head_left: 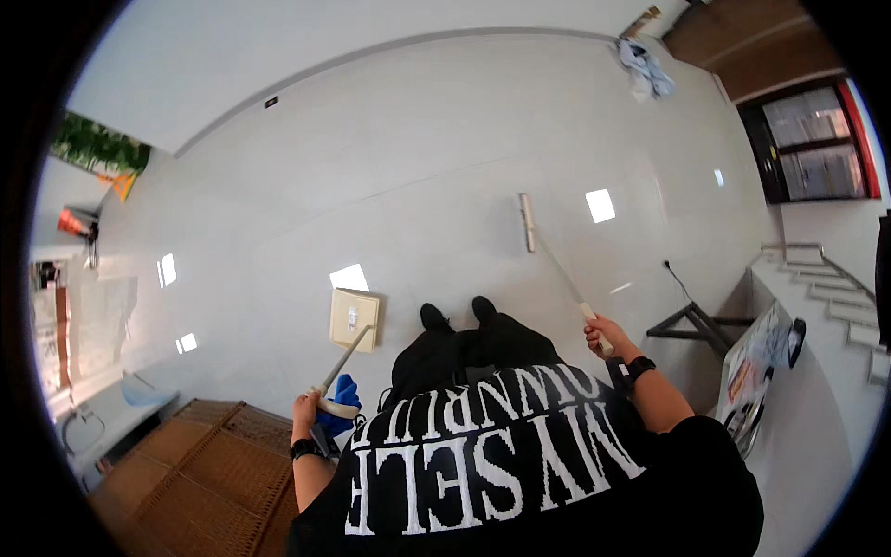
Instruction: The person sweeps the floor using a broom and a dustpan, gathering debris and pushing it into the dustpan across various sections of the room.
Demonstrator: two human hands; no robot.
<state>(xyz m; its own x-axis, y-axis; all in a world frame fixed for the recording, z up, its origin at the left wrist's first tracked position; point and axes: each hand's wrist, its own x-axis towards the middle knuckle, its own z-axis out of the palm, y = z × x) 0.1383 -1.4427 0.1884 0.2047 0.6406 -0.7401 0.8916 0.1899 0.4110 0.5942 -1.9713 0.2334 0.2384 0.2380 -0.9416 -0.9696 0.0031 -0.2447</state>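
So I've got the broom (543,243) in my right hand (603,334), fingers wrapped tight around the top end of the handle. The stick runs away from my fingers down and forward to the flat pale head, which sits on the white tiled floor (418,167) well ahead of my shoes (458,313). Holding it that high up lets the head reach far out while I stay standing.

My left hand (308,407) is closed around the grip of the long-handled dustpan (354,320). Its beige pan rests flat on the floor just beyond my fingers, off to the left of my feet, mouth side looking ready to catch stuff, I'd say. Something blue (343,397) hangs right beside those fingers; can't tell what it is.

Further out: a woven brown mat (195,473) below my left hand, a black metal stand (696,325) past my right, stairs (826,288) on the far right, and a crumpled cloth pile (645,70) way across the room.
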